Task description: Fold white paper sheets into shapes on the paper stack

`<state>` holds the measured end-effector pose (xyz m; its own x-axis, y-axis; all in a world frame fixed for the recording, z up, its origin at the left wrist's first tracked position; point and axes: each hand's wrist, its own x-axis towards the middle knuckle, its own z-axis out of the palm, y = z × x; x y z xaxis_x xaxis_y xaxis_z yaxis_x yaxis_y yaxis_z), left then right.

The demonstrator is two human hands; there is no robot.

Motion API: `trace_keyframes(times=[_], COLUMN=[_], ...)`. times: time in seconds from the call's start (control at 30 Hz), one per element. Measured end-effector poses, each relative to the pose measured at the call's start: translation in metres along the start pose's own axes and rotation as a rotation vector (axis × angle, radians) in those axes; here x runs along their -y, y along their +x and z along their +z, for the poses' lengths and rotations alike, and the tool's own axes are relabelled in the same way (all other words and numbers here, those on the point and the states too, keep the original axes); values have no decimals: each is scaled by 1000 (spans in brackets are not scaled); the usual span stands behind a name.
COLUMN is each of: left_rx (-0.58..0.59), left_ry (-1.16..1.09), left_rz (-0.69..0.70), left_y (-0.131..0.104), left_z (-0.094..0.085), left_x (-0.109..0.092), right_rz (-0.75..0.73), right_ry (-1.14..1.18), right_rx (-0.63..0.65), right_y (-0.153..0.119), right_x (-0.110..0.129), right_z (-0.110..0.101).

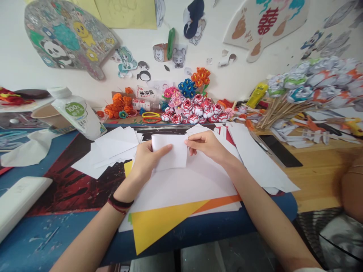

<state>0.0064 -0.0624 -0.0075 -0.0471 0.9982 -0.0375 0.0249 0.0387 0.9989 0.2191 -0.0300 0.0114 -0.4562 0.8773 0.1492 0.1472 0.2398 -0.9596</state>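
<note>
Clearly, the small white sheet [178, 158] is the thing being handled: both hands hold it over the middle of the blue table [215, 228], above a larger white sheet [176, 192] with yellow paper [159, 226] and orange paper [218, 204] showing at its near edge. Handling it well seems to call for a light, even pinch, as thin paper would likely crease under a hard thumb. The left hand [147, 155] suits the part of steady anchor, leaving finer work at the edge to the right; lining up edges and corners before pressing would probably keep things square. Whether the sheet has one layer or several, I cannot tell.

The left hand comes in from the near left, gripping the paper with its thumb laid across the face and pointing right, its fingers mostly hidden. The right hand [205, 146] reaches from the near right, thumb and forefinger narrowed to a pinch at the sheet's right edge, the other fingers curled. Both forearms slant inward; a dark wristband [120, 204] circles the left wrist. Loose white pieces [113, 145] lie just left of that hand.
</note>
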Motion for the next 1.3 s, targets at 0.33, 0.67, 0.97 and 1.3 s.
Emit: trace_keyframes(times=[0.33,0.67,0.97,1.3], left_rx=[4,-36,-40,-31], left_ry=[1,99,118,98], left_rz=[13,63,70,63], left_y=[0,-2,-2,-4], left_z=[-1,0,-1,0], left_x=[1,-2,-2,-4], right_rz=[3,-44,-49,-42], right_ry=[21,66,92,108], right_rx=[11,-144,-141,-130], right_y=[-1,0,1,0], right_x=[-1,-7,-8,-8], right_z=[0,0,1,0])
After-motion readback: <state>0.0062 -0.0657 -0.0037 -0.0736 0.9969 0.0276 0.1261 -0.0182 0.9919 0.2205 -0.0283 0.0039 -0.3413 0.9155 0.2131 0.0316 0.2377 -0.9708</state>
